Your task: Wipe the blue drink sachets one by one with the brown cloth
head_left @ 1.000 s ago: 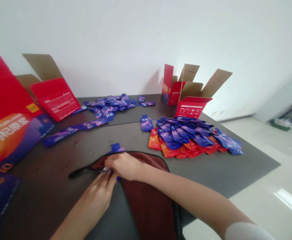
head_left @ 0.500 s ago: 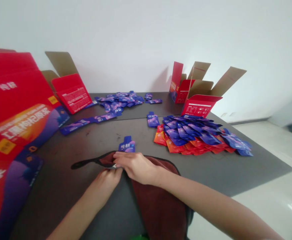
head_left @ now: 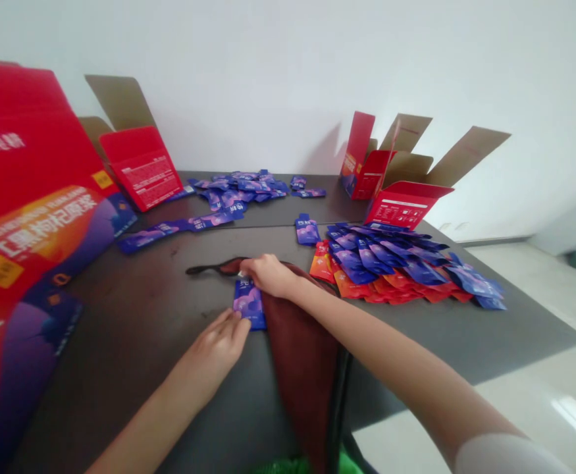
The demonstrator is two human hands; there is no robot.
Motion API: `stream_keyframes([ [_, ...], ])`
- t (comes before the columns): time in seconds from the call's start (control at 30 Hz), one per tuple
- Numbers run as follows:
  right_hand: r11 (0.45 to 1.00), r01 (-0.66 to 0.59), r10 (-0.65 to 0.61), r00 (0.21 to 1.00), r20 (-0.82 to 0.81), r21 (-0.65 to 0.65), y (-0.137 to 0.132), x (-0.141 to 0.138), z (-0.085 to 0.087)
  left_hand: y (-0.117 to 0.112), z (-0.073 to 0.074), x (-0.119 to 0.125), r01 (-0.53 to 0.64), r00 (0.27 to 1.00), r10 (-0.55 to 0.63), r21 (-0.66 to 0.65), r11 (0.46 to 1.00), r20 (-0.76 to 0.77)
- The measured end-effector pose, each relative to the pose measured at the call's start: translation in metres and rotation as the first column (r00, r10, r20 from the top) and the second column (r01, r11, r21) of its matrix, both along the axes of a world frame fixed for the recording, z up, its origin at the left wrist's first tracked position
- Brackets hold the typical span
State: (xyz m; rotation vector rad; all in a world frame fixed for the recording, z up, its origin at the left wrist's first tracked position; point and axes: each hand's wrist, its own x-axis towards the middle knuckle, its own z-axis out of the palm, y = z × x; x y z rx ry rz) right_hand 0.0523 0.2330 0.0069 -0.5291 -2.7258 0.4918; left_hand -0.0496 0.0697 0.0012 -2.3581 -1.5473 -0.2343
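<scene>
A blue-and-purple pouch [head_left: 249, 304] lies flat on the grey table in front of me. The closed fingers of my left hand [head_left: 222, 336] grip or press its lower left edge. At the pouch's top, my right hand [head_left: 268, 275] is closed on a brown cloth [head_left: 300, 349] with black edging. A small whitish bit shows at the right fingertips, too small to name. From there the cloth drapes down toward me beneath my right forearm, and its thin black strap [head_left: 201, 268] points left across the table. My right hand hides part of the pouch's top.
Blue pouches [head_left: 379, 253] lie heaped over orange-red pouches [head_left: 399, 289] on the right. Another blue pile [head_left: 243, 187] sits at the back, with a lone pouch [head_left: 307, 230] nearer. Red cartons stand left [head_left: 35, 191], back left [head_left: 142, 168] and right [head_left: 409, 197], several with raised flaps.
My right hand has moved forward with the cloth, uncovering most of the pouch. My left hand has left the cloth's edge and come to the pouch's lower left edge.
</scene>
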Motion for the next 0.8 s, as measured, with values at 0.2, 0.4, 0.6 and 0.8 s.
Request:
stream_keyframes([
  [0.2, 0.989, 0.148, -0.146, 0.98, -0.132, 0.009, -0.024, 0.014, 0.024, 0.001, 0.001, 0.006, -0.06, 0.998, 0.059, -0.031, 0.998, -0.032],
  [0.4, 0.972, -0.233, 0.233, 0.968, -0.093, 0.013, -0.066, 0.031, 0.013, -0.006, 0.005, 0.015, -0.105, 0.994, 0.104, -0.059, 0.993, -0.02],
  [0.6, 0.95, -0.308, 0.305, 0.949, -0.076, -0.041, -0.053, 0.021, 0.001, -0.013, 0.001, 0.022, -0.212, 0.977, 0.213, -0.01, 0.977, 0.008],
  [0.8, 0.943, -0.329, 0.326, 0.944, -0.056, -0.051, -0.042, 0.015, 0.004, -0.005, -0.001, 0.01, -0.005, 0.996, 0.016, 0.122, 0.993, -0.091],
])
